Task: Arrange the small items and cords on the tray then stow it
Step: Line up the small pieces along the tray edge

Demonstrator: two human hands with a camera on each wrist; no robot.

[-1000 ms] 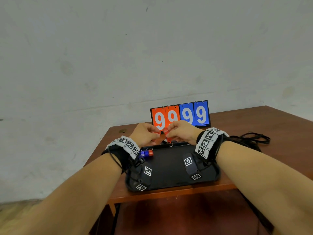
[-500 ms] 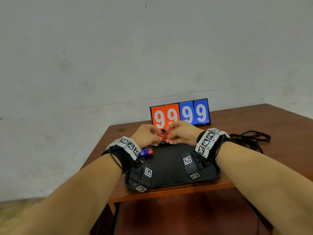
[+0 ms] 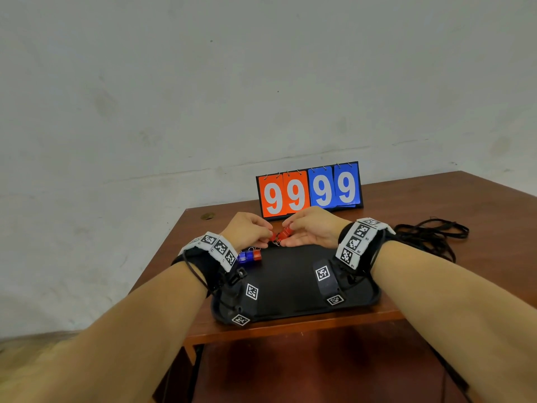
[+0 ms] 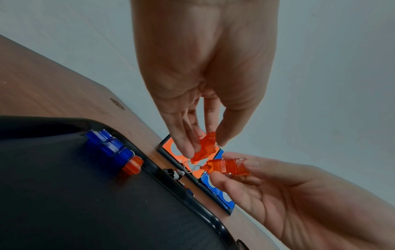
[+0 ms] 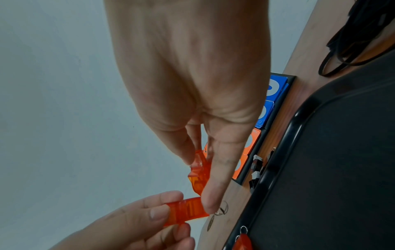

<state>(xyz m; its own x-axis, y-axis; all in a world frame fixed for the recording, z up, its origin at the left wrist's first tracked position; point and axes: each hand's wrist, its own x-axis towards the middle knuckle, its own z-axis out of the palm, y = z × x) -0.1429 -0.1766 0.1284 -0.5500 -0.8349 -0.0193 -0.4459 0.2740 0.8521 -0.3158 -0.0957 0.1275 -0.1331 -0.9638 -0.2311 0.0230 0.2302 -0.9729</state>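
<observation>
Tray [image 3: 293, 286]: black. Clips on tray [image 3: 249, 255]: translucent blue, one translucent red-orange at the end. Held clips [image 4: 226, 167]: translucent orange. Scoreboard [image 3: 309, 189]: two orange and two blue cards, white nines, black frame. Cords [image 3: 430, 232]: black. Worktop [image 3: 479, 213]: reddish-brown wood grain. Wristbands [image 3: 216, 247]: white with black square-code markers.

A flip scoreboard [image 3: 309, 189] stood at the back of the brown wooden surface [image 3: 479, 205] — two orange cards, two blue, each showing 9 — against a scuffed pale wall [image 3: 232, 82].
</observation>
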